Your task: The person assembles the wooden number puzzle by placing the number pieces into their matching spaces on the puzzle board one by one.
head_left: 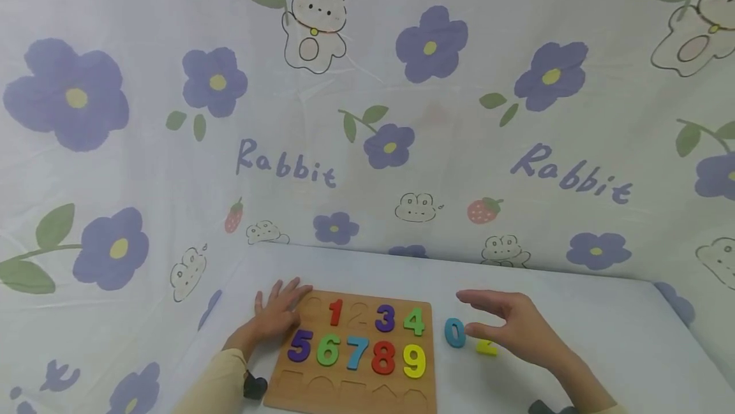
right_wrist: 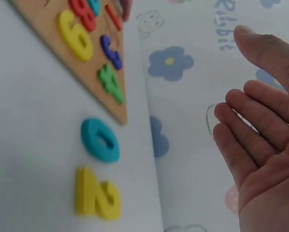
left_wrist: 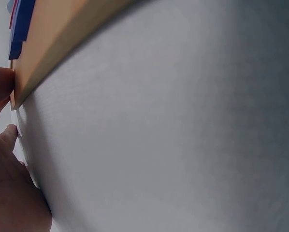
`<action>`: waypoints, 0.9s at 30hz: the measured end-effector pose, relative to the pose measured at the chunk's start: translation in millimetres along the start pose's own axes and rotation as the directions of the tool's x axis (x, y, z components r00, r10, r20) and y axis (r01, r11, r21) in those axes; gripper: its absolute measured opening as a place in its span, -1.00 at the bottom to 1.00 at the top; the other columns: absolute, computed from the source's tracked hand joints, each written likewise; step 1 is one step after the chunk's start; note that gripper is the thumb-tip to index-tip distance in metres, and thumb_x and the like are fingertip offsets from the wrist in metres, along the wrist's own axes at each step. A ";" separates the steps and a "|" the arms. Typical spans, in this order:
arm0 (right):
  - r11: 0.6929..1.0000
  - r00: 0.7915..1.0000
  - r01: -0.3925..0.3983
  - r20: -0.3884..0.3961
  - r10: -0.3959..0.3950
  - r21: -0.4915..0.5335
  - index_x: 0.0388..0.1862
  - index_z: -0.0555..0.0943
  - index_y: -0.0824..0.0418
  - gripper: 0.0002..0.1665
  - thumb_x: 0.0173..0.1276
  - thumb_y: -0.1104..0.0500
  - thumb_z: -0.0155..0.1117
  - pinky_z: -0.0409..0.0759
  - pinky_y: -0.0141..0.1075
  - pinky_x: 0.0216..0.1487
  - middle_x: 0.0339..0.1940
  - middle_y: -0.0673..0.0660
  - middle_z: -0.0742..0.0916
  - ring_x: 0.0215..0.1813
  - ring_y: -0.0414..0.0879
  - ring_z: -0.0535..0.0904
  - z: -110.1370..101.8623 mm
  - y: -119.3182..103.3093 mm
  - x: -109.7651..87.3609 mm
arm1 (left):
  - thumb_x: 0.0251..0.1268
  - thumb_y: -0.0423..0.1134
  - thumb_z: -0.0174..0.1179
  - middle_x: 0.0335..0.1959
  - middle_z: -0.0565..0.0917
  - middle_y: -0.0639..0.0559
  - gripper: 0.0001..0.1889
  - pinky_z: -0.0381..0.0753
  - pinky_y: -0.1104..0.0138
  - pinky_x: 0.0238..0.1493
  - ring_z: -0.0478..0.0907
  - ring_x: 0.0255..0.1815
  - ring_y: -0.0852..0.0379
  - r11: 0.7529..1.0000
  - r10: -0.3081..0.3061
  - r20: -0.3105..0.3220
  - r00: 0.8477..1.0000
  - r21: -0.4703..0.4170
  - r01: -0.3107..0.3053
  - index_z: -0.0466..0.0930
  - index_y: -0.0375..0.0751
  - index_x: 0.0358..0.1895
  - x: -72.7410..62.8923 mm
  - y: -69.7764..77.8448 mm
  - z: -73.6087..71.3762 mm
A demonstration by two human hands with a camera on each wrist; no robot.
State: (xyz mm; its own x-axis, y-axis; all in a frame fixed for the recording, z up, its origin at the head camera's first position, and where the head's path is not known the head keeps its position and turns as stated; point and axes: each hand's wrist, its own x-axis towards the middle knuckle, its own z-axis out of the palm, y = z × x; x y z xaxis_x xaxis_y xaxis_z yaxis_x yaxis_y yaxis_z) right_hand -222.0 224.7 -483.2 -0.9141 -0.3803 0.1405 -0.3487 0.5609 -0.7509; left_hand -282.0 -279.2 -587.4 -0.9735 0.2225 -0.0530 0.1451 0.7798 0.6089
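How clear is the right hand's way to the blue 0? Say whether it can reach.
Probably yes: the right hand is empty and near the blue 0, which lies off the board; nothing visible blocks the way, and the yellow 2 lies alongside.

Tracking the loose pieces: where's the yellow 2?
In the head view, the yellow 2 lies on the table right of the blue 0, partly hidden by the right hand.

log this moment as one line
left hand: touching puzzle board | right hand: empty, above table | blue 0, yellow 2: loose beside board
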 end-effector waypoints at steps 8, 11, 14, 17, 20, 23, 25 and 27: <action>0.988 0.998 -0.055 -0.020 0.053 -0.146 0.35 0.75 -0.03 -0.33 0.27 -0.09 0.68 0.74 0.04 0.34 0.33 0.01 0.82 0.39 0.13 0.75 -19.6 23.2 -27.1 | 0.30 -0.25 0.09 0.81 0.12 -0.29 -0.24 -0.66 -0.55 0.58 -0.30 0.81 -0.53 1.000 -0.020 0.002 1.000 0.001 0.020 0.42 0.04 0.65 -2.7 6.4 -1.9; 0.983 0.997 -0.071 -0.029 0.067 -0.167 0.35 0.75 -0.04 -0.34 0.27 -0.09 0.68 0.76 0.02 0.32 0.32 0.01 0.83 0.37 0.13 0.76 -24.6 31.0 -34.2 | 0.32 -0.28 0.11 0.82 0.11 -0.26 -0.24 -0.62 -0.54 0.60 -0.30 0.82 -0.52 0.999 -0.037 0.015 0.999 0.024 0.037 0.41 0.04 0.66 -4.3 11.1 -5.0; 0.980 0.996 -0.094 -0.027 0.090 -0.177 0.35 0.75 -0.04 -0.33 0.27 -0.09 0.69 0.76 0.02 0.31 0.33 0.02 0.83 0.37 0.13 0.76 -27.9 37.4 -38.6 | 0.33 -0.28 0.12 0.83 0.10 -0.24 -0.24 -0.63 -0.54 0.60 -0.31 0.83 -0.51 0.999 -0.042 0.024 0.999 0.030 0.041 0.41 0.04 0.66 -3.3 8.5 -4.8; 0.978 0.996 -0.092 -0.033 0.087 -0.189 0.35 0.75 -0.03 -0.32 0.24 -0.09 0.70 0.77 -0.01 0.30 0.32 0.00 0.83 0.35 0.12 0.77 -30.8 40.7 -41.9 | 0.31 -0.24 0.12 0.82 0.10 -0.27 -0.24 -0.65 -0.57 0.57 -0.31 0.81 -0.54 1.000 -0.017 0.011 1.000 0.021 0.016 0.42 0.05 0.65 -0.7 1.4 -1.9; 0.976 0.997 -0.075 -0.046 0.067 -0.204 0.34 0.76 -0.04 -0.30 0.23 -0.12 0.70 0.79 -0.06 0.28 0.30 -0.02 0.84 0.33 0.11 0.79 -32.9 40.9 -44.9 | 0.27 -0.22 0.12 0.80 0.12 -0.30 -0.24 -0.67 -0.58 0.55 -0.30 0.80 -0.56 1.000 0.000 0.004 1.000 -0.001 0.000 0.44 0.06 0.64 -0.8 0.0 -1.8; 0.975 0.996 -0.079 -0.051 0.069 -0.207 0.34 0.76 -0.03 -0.31 0.23 -0.12 0.70 0.78 -0.01 0.28 0.29 -0.01 0.84 0.33 0.12 0.79 -31.8 42.8 -46.0 | 0.27 -0.22 0.11 0.81 0.12 -0.28 -0.24 -0.68 -0.58 0.55 -0.31 0.81 -0.55 1.000 0.008 -0.001 1.000 -0.002 -0.008 0.43 0.08 0.64 0.7 -3.4 0.2; 0.975 0.996 -0.083 -0.053 0.074 -0.205 0.34 0.76 -0.01 -0.32 0.24 -0.08 0.71 0.78 0.03 0.28 0.29 0.01 0.84 0.32 0.14 0.79 -29.4 45.9 -45.7 | 0.28 -0.23 0.11 0.82 0.11 -0.26 -0.23 -0.68 -0.56 0.56 -0.32 0.82 -0.53 1.000 0.000 0.002 1.000 -0.003 0.000 0.42 0.07 0.65 1.8 -4.9 0.8; 0.976 0.996 -0.084 -0.055 0.075 -0.203 0.34 0.76 0.01 -0.33 0.24 -0.03 0.71 0.78 0.05 0.28 0.29 0.03 0.84 0.32 0.15 0.79 -25.7 50.3 -45.2 | 0.30 -0.23 0.10 0.83 0.09 -0.24 -0.23 -0.67 -0.55 0.57 -0.33 0.82 -0.51 1.000 -0.001 0.003 1.000 0.010 0.001 0.41 0.09 0.66 3.2 -8.1 2.8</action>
State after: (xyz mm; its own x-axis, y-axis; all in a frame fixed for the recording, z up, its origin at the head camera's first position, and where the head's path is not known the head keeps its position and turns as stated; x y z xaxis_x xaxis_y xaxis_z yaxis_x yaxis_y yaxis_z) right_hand -203.6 289.1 -510.8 -0.9476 -0.2965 0.1190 -0.3050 0.7284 -0.6135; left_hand -285.8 -283.1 -594.7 -0.9731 0.2233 -0.0564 0.1456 0.7862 0.6006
